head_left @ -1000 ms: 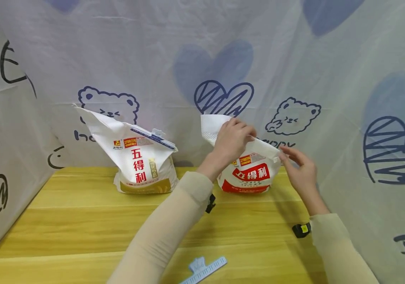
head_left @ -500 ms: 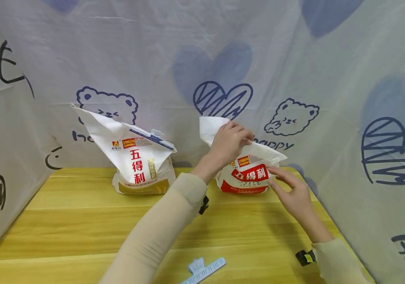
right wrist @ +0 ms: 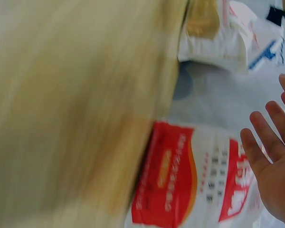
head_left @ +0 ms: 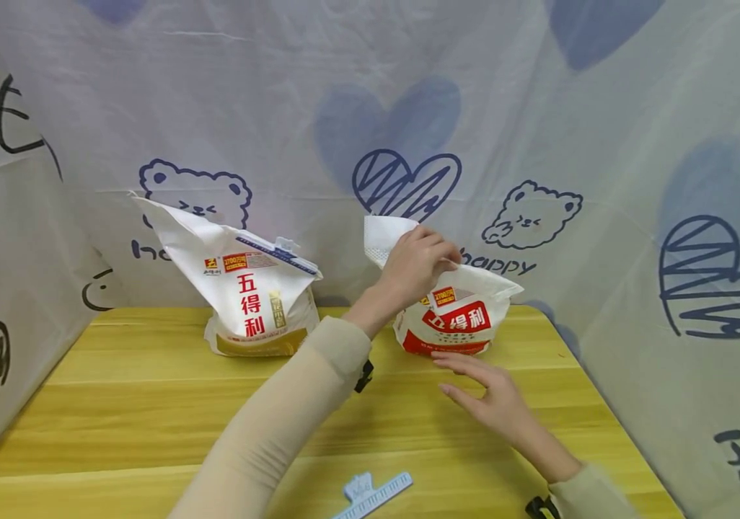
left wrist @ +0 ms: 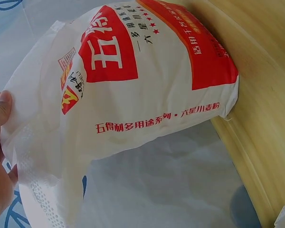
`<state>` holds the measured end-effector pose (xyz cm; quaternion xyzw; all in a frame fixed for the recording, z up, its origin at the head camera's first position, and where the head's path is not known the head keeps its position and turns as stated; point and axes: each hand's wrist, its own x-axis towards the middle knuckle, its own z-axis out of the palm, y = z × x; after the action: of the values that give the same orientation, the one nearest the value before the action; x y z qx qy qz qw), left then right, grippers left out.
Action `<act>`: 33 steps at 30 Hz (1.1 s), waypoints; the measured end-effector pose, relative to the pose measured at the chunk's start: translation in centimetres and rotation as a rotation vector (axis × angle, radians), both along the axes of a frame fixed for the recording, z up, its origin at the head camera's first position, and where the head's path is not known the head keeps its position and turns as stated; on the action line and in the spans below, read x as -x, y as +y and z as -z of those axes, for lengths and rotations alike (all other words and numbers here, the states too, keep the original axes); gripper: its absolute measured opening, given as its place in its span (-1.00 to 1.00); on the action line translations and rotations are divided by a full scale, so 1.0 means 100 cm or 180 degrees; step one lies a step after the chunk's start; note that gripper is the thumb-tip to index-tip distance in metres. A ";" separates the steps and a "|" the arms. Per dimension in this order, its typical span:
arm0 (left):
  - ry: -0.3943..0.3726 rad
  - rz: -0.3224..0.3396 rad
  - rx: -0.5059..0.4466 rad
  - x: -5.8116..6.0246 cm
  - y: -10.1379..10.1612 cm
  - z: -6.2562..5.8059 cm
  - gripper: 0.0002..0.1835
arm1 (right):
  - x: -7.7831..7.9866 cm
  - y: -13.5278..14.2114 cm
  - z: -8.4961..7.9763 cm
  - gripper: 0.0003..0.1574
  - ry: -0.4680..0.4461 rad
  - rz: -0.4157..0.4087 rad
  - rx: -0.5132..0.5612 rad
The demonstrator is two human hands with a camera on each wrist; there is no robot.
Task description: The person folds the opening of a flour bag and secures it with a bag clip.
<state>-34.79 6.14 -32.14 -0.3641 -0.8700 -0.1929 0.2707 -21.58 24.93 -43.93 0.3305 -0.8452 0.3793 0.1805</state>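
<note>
A white flour bag with a red label [head_left: 457,321] [left wrist: 133,90] [right wrist: 194,180] stands at the back right of the yellow wooden table [head_left: 149,404]. My left hand [head_left: 417,261] pinches its folded white top. In the left wrist view only a thumb [left wrist: 1,109] shows at the bag's edge. My right hand [head_left: 483,389] [right wrist: 275,175] hovers above the table in front of the bag, fingers straight, holding nothing.
A second flour bag with a gold label [head_left: 249,295] [right wrist: 213,33] stands at the back left, a blue clip [head_left: 277,252] across its folded top. Another pale blue clip [head_left: 373,491] lies near the table's front edge. Printed cloth walls [head_left: 539,130] enclose the table on three sides.
My right hand has left the bag's right corner and come down and toward me, in front of the bag. My left hand keeps its pinch on the bag's top.
</note>
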 end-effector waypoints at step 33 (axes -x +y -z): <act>-0.0036 0.0023 -0.0010 -0.004 -0.003 0.004 -0.87 | -0.030 -0.093 0.044 -0.46 -0.1164 -0.1537 -0.1448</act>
<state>-34.38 5.81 -32.57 -0.3657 -0.8699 -0.1973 0.2657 -18.57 15.63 -48.35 0.4786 -0.8238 0.2663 -0.1460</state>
